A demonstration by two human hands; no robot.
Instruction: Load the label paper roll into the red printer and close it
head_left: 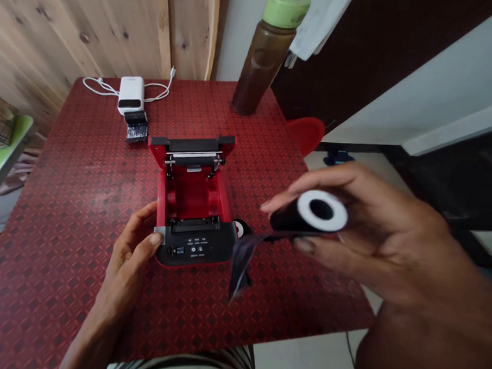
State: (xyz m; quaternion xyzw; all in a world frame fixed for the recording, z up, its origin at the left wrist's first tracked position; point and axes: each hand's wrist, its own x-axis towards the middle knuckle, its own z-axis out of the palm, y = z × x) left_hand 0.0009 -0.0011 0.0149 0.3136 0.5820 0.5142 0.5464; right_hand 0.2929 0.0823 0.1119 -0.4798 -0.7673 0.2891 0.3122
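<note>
A red and black label printer (200,245) stands on the table with its lid tipped back, showing a bare red compartment. My left hand (124,261) grips its front left corner, thumb on top and fingers along the side. To the right of the printer, my right hand (378,228) holds up a black roll (286,216) with a white ring-shaped end around a dark core. From this roll a crumpled dark strip (241,263) hangs down past the printer's right front corner. Partly hidden behind that corner is another black roll (240,228) with a white end.
The red patterned table (85,210) carries a white power bank (131,92) with a white cable and a crinkled black piece (136,128). A tall brown bottle (262,60) with a green cap stands at the back right. A red stool (307,135) shows beyond the table's right edge.
</note>
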